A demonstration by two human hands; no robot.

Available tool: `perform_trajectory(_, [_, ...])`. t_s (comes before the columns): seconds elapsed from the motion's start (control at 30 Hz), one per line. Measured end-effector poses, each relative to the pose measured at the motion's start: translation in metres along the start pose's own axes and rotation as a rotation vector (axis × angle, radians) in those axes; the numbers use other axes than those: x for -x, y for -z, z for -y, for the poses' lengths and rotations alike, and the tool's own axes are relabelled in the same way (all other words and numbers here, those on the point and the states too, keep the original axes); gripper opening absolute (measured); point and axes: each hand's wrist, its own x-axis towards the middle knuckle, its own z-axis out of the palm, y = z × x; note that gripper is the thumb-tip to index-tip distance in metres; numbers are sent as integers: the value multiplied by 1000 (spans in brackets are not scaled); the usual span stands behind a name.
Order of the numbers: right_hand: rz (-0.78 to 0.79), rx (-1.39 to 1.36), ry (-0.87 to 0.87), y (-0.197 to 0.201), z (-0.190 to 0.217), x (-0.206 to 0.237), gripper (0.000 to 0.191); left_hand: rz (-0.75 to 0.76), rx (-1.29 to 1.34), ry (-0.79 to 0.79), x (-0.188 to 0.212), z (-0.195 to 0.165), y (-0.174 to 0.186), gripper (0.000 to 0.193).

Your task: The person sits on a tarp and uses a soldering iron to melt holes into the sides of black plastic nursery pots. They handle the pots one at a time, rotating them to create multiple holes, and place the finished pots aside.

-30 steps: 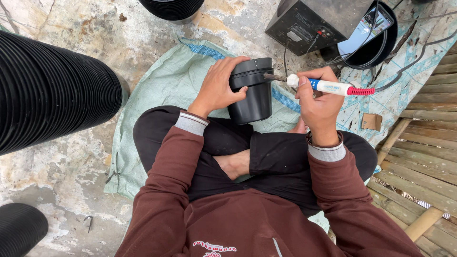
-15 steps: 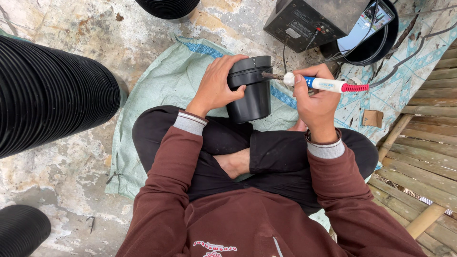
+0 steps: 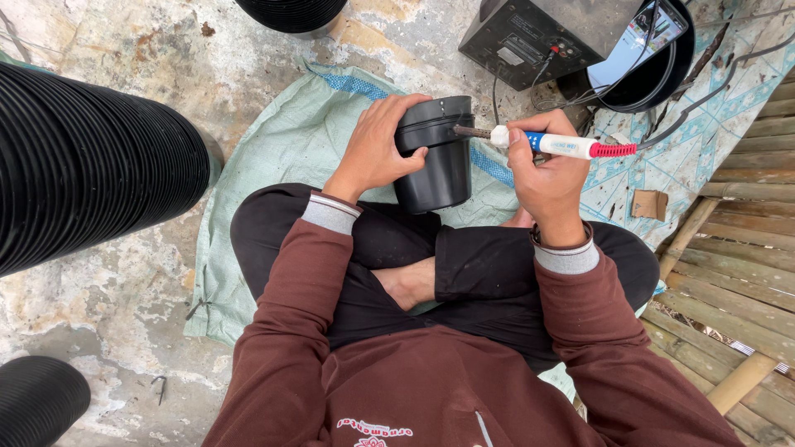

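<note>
Left hand (image 3: 377,149) wraps the black pot (image 3: 437,157) over my lap, at twelve o'clock. Right hand (image 3: 546,178) clenches the soldering iron (image 3: 551,144), tip touching the pot's three-o'clock wall. Risk: iron skids off curved plastic toward left fingers.

Pot's (image 3: 435,161) far side hidden; ribbed stack (image 3: 83,165) edge-cropped

Even, diffuse daylight is spread across the scene, and no hard shadows are cast; only soft shade is seen beneath the black pot (image 3: 435,157) and the legs. A bright glare is given off by the phone screen (image 3: 633,41) at far right. Focus is held sharp throughout, while slight wide-angle stretching is noticed toward the edges.
</note>
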Motion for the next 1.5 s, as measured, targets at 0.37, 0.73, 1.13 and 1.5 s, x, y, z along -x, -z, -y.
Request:
perform_trajectory(0.37, [21, 23, -28, -2, 3, -1, 6, -1, 5, -2, 1, 0, 1, 71])
perform_trajectory(0.73, [169, 62, -49, 6, 25, -12, 7, 7, 5, 27, 2, -2, 2, 72])
perform_trajectory(1.13, [174, 65, -72, -2, 30, -16, 8, -21, 6, 4, 3, 0, 2, 71])
perform_trajectory(1.5, [201, 32, -73, -8, 30, -16, 8, -16, -5, 5, 4, -3, 3, 70])
